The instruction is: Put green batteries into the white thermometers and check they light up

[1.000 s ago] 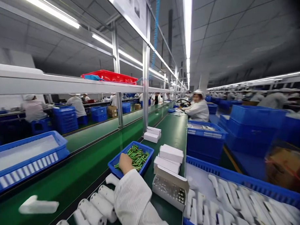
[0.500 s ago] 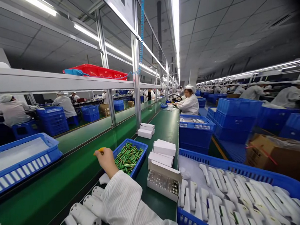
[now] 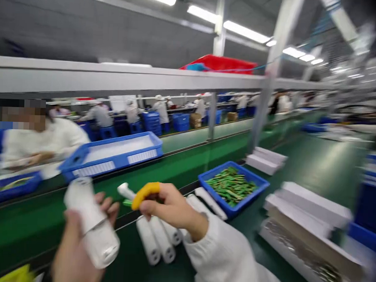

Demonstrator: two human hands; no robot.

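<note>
My left hand (image 3: 76, 244) is wrapped round a white cylindrical housing (image 3: 92, 224), held up at the lower left. My right hand (image 3: 167, 206), with a yellow finger cot on one finger, is pinched on something small and green just right of that housing; I cannot make out more because of blur. Under the hands lie several white cylinders (image 3: 160, 238) side by side on the green belt. To the right stands a small blue tray (image 3: 260, 184) filled with green batteries (image 3: 231, 185).
White boxes (image 3: 309, 203) stack at the right, more (image 3: 266, 160) behind the tray. A long blue bin (image 3: 113, 155) sits beyond on the green conveyor. A person in white works at the far left (image 3: 36, 144). An overhead shelf carries a red tray (image 3: 221, 64).
My view swung left. My right hand left the battery tray and came toward the left hand, which has come up into view holding a white housing.
</note>
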